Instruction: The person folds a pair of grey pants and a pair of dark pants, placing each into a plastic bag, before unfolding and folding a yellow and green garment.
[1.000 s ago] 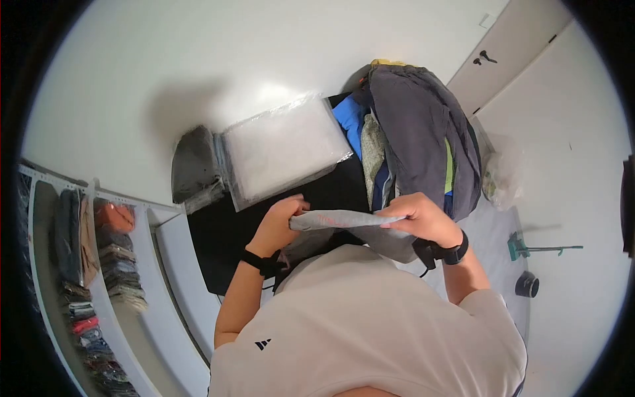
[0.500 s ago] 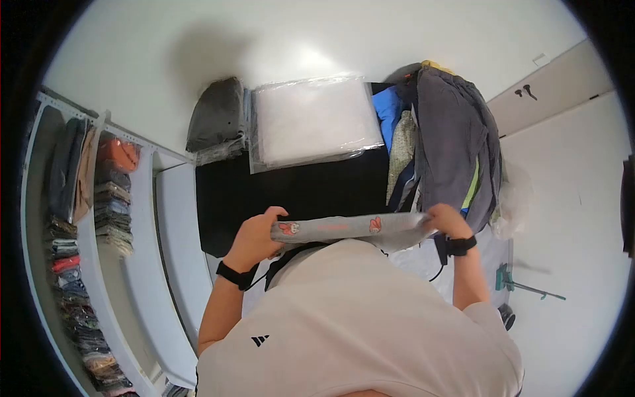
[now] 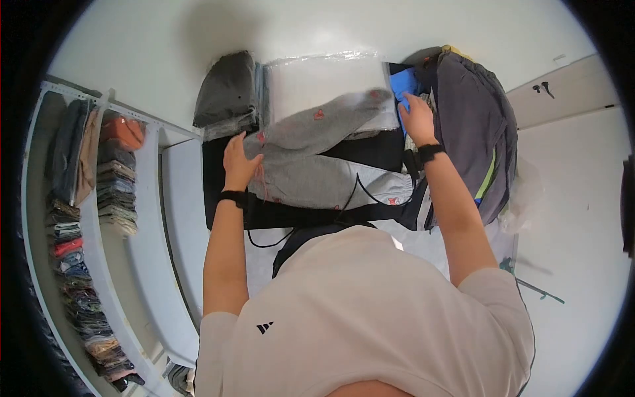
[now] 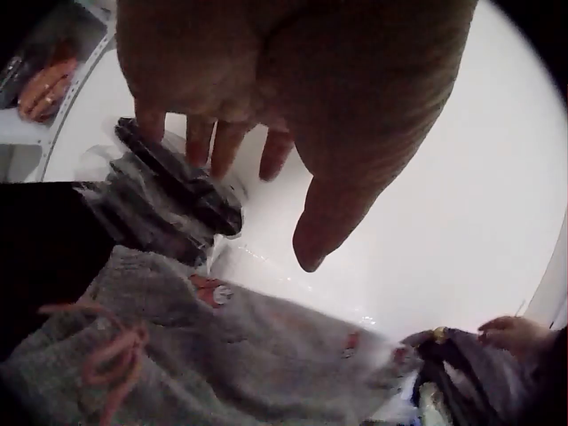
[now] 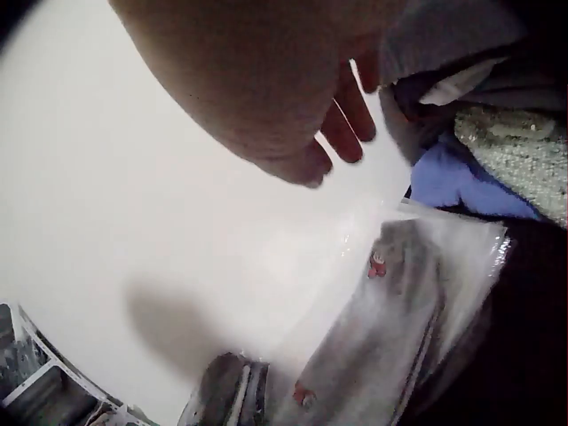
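Grey sweatpants [image 3: 297, 178] lie spread over the black table, waistband at the left and both legs reaching right. Small red cartoon prints dot them, and a pink drawstring [image 4: 115, 355] hangs at the waist in the left wrist view. One leg overlaps the stack of clear plastic bags [image 3: 297, 79]. My left hand [image 3: 238, 165] is beside the waistband, fingers spread and holding nothing. Near the cuff of the far leg is my right hand [image 3: 418, 122], its fingers extended and gripping nothing; the right wrist view shows the pants [image 5: 355, 346] below it.
A large pile of clothes [image 3: 463, 126], mostly dark grey, stands at the right, with a blue garment [image 3: 401, 83] at its edge. Bagged dark clothing [image 3: 228, 96] sits back left. Shelves [image 3: 142, 192] with folded clothes line the left side. A black cable [image 3: 360, 192] crosses the pants.
The sweatpants, earlier held folded and stretched between both hands near the body, now lie spread on the table. Both hands have moved forward and let go of them.
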Action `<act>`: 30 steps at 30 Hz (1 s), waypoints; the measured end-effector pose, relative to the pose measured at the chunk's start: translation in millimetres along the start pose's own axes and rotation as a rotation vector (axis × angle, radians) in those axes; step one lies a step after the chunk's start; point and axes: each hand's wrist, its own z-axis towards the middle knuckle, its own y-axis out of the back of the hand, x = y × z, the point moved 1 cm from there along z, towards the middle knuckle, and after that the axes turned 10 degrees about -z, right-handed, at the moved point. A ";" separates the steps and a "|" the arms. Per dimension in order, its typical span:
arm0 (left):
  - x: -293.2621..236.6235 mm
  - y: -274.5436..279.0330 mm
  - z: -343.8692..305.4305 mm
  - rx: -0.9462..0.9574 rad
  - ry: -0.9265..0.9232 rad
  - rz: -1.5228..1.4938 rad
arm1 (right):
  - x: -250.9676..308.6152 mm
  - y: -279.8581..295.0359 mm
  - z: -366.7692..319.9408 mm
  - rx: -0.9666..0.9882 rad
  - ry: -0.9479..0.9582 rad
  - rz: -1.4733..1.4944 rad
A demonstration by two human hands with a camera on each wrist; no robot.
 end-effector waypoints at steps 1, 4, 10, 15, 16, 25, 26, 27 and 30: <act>13.5 -4.6 -12.0 0.055 0.040 -0.097 | -3.6 2.8 -10.0 0.073 -0.017 0.115; 53.5 -6.4 -66.8 0.193 0.270 -0.264 | -26.1 11.9 -72.4 0.531 -0.197 0.329; 105.9 -29.2 -151.4 0.224 0.803 -0.422 | -82.6 -10.8 -238.5 0.916 -0.553 0.147; 100.6 -63.2 -141.6 0.164 0.826 -0.615 | -70.7 -23.7 -281.6 1.023 -1.082 0.656; 93.8 -64.3 -135.5 0.152 0.811 -0.630 | -65.2 -23.0 -280.9 1.014 -1.082 0.659; 53.3 -32.7 -102.4 0.181 0.831 -0.917 | -39.7 -11.5 -252.0 0.821 -1.166 1.055; 41.4 -22.9 -100.5 0.112 0.953 -1.145 | -39.1 -8.9 -246.0 0.661 -1.181 1.221; 27.8 -7.6 -99.5 0.066 0.934 -1.209 | -42.2 -6.9 -239.3 0.620 -1.184 1.286; 26.1 18.7 -116.1 -0.037 0.937 -1.301 | -36.9 26.1 -215.4 0.623 -1.157 1.500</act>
